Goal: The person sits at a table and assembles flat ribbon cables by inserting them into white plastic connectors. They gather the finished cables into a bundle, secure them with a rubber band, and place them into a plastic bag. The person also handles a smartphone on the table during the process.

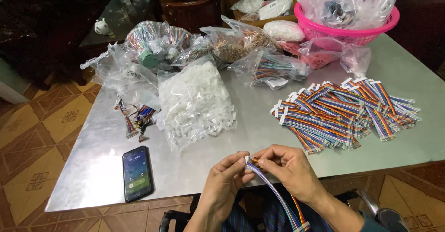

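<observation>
At the near edge of a metal table (259, 134), the person's left hand (225, 178) and right hand (288, 167) meet, both pinching the top end of a rainbow ribbon cable (273, 190) that trails down between the wrists; its tip, seemingly a small connector, is too small to tell. Beyond the right hand lies a pile of similar cables (345, 111), beyond the left a bag of white connectors (194, 103), and a phone (137, 172) sits to the left hand's outer side.

Home used for piecework assembly: patterned floor tiles (28, 134), a carved wooden chair (192, 5) and a teapot (101, 26) stand beyond the metal desk (259, 139), which carries bagged connectors (194, 102) and ribbon cables (343, 111).
</observation>
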